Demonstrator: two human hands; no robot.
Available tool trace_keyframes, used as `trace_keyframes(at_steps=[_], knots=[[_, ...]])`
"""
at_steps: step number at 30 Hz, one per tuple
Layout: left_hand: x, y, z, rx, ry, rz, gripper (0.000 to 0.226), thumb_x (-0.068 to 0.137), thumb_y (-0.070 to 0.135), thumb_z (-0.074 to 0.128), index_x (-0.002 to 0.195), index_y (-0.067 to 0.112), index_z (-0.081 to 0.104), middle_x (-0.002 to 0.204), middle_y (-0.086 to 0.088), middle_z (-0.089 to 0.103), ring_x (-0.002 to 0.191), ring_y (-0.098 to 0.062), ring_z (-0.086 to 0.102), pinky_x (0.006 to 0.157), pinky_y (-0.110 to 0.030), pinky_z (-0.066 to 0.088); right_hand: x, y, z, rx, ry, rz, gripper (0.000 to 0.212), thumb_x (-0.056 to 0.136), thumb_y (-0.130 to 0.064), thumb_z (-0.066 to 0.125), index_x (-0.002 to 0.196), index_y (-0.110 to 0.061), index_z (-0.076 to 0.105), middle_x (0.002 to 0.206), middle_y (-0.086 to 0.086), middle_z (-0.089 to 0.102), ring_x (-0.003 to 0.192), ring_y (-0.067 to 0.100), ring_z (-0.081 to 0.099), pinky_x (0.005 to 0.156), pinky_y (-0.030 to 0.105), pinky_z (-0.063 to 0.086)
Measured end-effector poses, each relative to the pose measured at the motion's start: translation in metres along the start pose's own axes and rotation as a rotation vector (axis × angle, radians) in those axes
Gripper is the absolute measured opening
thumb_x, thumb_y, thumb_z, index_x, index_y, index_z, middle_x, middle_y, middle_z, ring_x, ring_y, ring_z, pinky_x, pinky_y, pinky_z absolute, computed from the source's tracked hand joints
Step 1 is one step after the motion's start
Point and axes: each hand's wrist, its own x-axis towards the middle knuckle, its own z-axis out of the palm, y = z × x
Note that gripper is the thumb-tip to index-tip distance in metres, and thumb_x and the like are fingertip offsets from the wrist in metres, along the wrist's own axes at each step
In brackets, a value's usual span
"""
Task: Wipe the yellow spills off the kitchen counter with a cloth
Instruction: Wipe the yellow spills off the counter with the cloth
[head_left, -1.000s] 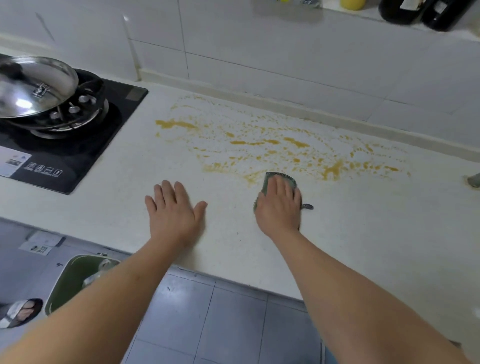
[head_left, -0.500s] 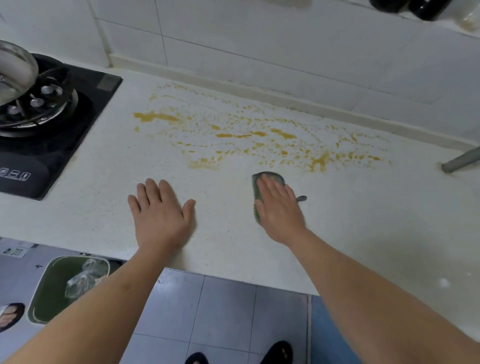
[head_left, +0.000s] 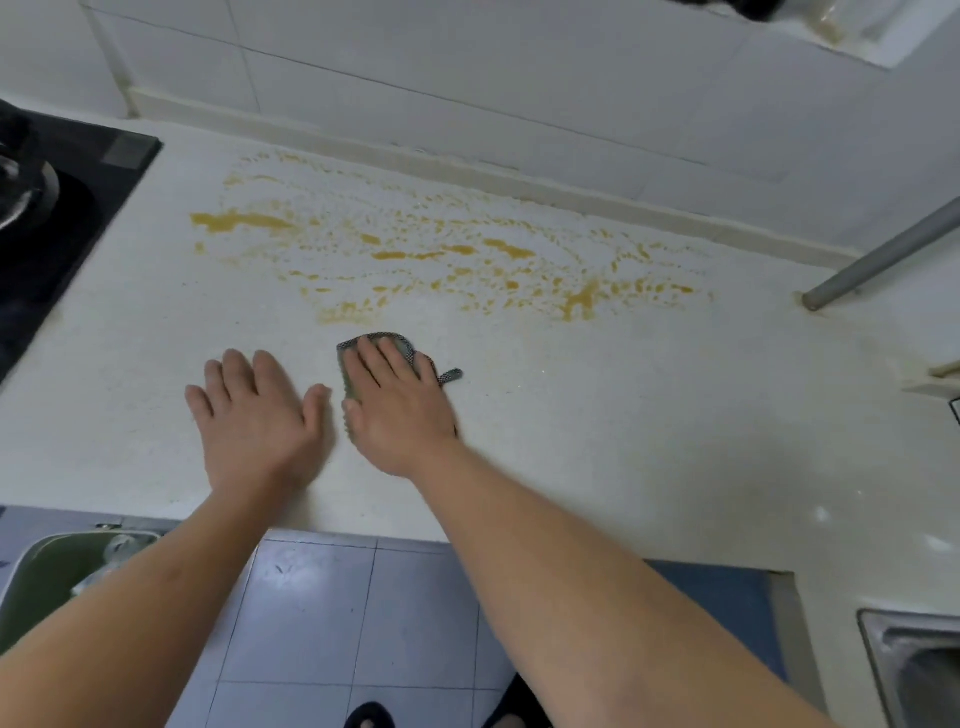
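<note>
Fingers of the right hand (head_left: 397, 410) lie straight and flat, pressing a green cloth (head_left: 396, 347) onto the kitchen counter (head_left: 597, 410) a little in from its near edge; the cloth's far rim and a small loop at its right side show past the hand. Just left of it, almost thumb to thumb, the left hand (head_left: 254, 415) rests palm down on the bare counter, fingers straight and slightly spread, holding nothing. Beyond both hands, just past the cloth's far rim, the yellow spills (head_left: 447, 260) stretch in streaks and dots across the middle of the counter toward its back edge. A black stove (head_left: 57, 218) sits at the far left, and a grey metal tube (head_left: 883, 254) slants down onto the counter at the far right.
</note>
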Motion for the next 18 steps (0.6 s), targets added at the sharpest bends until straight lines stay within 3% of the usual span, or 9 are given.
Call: trace_keyframes(at_steps=[3,9,12,15,16,18], knots=[[-0.007,0.004,-0.005,-0.001,0.049,0.019,0.072,0.093,0.05,0.04,0.141,-0.004,0.036,0.146,-0.031,0.038,0.142,-0.049,0.029,0.116,-0.068,0.016,-0.033,0.044,0.002,-0.006,0.011,0.017,0.063,0.107,-0.046,0.02,0.165,-0.024,0.01,0.173,-0.005,0.003,0.158,0.017,0.001,0.125,0.048,0.008],[0.0,0.016,-0.009,0.151,-0.032,0.088,0.059,0.103,0.029,0.038,0.155,0.002,0.027,0.164,-0.026,0.023,0.154,-0.041,0.012,0.123,-0.063,0.004,-0.111,0.164,-0.001,-0.02,0.056,0.261,0.063,0.106,-0.047,0.013,0.165,-0.024,0.005,0.173,-0.004,0.0,0.159,0.017,-0.001,0.127,0.048,0.009],[-0.007,0.043,-0.008,0.101,-0.067,0.122,0.054,0.101,0.016,0.037,0.154,0.006,0.032,0.166,-0.02,0.023,0.155,-0.037,0.012,0.124,-0.059,0.007,-0.148,0.214,0.0,0.003,0.067,0.443,0.063,0.106,-0.047,0.01,0.165,-0.024,0.007,0.173,-0.002,0.002,0.158,0.019,0.001,0.127,0.048,0.01],[-0.026,0.091,-0.006,-0.015,-0.131,0.262,0.052,0.098,0.013,0.043,0.15,0.008,0.04,0.163,-0.02,0.031,0.153,-0.038,0.021,0.123,-0.058,0.016,-0.151,0.205,0.004,0.044,0.126,0.685,0.064,0.104,-0.045,0.012,0.164,-0.022,0.011,0.171,0.002,0.011,0.157,0.025,0.009,0.124,0.051,0.017],[-0.033,0.11,-0.005,-0.041,-0.152,0.323,0.052,0.097,0.015,0.046,0.148,0.009,0.043,0.161,-0.019,0.034,0.152,-0.038,0.025,0.122,-0.058,0.02,-0.145,0.187,0.005,0.039,0.151,0.692,0.065,0.102,-0.045,0.014,0.163,-0.02,0.014,0.17,0.004,0.017,0.155,0.027,0.014,0.121,0.053,0.021],[-0.046,0.146,-0.003,-0.108,-0.177,0.411,0.052,0.095,0.021,0.046,0.144,0.007,0.048,0.156,-0.02,0.041,0.147,-0.039,0.033,0.118,-0.058,0.029,-0.133,0.148,0.011,0.044,0.16,0.518,0.066,0.101,-0.046,0.021,0.162,-0.021,0.019,0.169,0.002,0.02,0.155,0.026,0.017,0.119,0.054,0.022]])
